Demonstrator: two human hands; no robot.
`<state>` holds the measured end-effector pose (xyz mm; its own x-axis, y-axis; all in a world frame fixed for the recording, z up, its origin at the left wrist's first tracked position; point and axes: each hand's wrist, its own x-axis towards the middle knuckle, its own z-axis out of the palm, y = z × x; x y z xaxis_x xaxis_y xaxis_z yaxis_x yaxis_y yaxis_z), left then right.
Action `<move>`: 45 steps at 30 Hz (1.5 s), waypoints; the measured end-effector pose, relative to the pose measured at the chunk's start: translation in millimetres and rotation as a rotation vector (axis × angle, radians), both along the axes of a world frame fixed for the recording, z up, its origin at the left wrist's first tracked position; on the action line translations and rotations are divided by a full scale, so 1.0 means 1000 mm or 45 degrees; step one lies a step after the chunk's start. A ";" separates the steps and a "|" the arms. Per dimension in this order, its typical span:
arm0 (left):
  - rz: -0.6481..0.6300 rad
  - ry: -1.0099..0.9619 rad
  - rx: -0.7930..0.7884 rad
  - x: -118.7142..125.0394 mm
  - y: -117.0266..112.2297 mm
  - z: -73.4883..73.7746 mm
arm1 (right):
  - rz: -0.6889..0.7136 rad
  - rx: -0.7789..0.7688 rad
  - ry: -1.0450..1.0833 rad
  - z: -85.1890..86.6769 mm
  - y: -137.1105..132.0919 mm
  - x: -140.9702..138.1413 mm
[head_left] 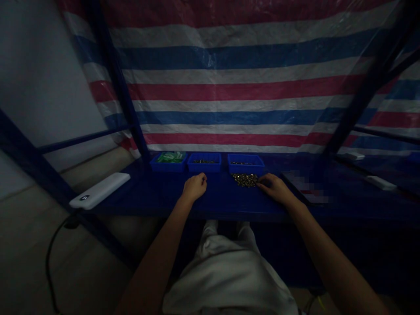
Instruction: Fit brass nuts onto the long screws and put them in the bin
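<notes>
A heap of small brass-coloured metal pieces [244, 180] lies on the blue table, in front of the right-hand bin. At the right edge of this heap is my right hand [274, 188], thumb and fingertips drawn together against the pieces. Whatever is between them is too small to name. My left hand [194, 187] rests over the table below the middle bin, its fingers curled closed. Its grip is hidden, so I cannot see if it holds anything. Behind the hands stand a blue bin [242, 169] with some small metal pieces and a middle blue bin [204, 167] with thin metal parts.
Green packets [170, 156] fill the left blue bin [168, 167]. A white power bank [100, 190] with a black cable lies at the table's left end. Right of my right hand is a flat dark phone-like device [300, 186], partly blurred. Blue posts [120, 83] frame a striped sheet [213, 92].
</notes>
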<state>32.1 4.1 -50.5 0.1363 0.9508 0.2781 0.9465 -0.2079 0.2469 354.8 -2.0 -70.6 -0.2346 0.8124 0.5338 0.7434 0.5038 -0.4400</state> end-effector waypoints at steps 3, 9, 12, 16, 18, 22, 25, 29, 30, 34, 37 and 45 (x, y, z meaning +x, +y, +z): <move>0.001 0.008 0.010 0.000 0.000 0.000 | 0.009 -0.002 -0.007 -0.002 0.004 0.000; 0.010 -0.001 0.000 -0.001 0.000 -0.001 | -0.041 0.002 -0.046 -0.001 0.005 -0.003; 0.008 -0.007 -0.002 -0.001 0.000 0.000 | -0.081 0.057 0.009 0.011 0.000 -0.005; 0.016 -0.015 -0.016 -0.001 -0.001 0.001 | -0.118 0.243 0.124 0.043 -0.006 -0.015; 0.021 -0.016 -0.022 0.000 -0.002 0.002 | -0.109 0.344 0.179 0.061 -0.007 -0.023; 0.027 -0.014 -0.039 0.000 -0.003 0.004 | -0.162 0.488 0.112 0.084 -0.003 -0.037; 0.024 -0.011 -0.041 0.000 -0.003 0.004 | -0.110 0.466 -0.048 0.089 0.002 -0.042; 0.026 -0.013 -0.025 0.000 -0.002 0.002 | 0.005 0.349 0.063 0.089 0.001 -0.046; 0.019 -0.015 -0.023 0.000 -0.002 0.002 | 0.027 0.298 0.199 0.090 -0.001 -0.048; 0.020 -0.025 -0.034 0.000 -0.002 0.002 | 0.168 -0.026 0.909 0.095 -0.011 -0.053; 0.038 -0.030 -0.046 0.001 -0.003 0.004 | 0.274 -0.257 1.197 0.100 -0.017 -0.049; 0.031 -0.035 -0.031 0.000 -0.002 0.003 | 0.251 -0.101 1.257 0.117 -0.037 -0.039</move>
<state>32.1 2.4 -47.9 0.1060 0.9602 0.2582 0.9439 -0.1789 0.2776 316.2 -38.9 46.6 0.1493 0.8486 0.5076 -0.0649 0.5207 -0.8513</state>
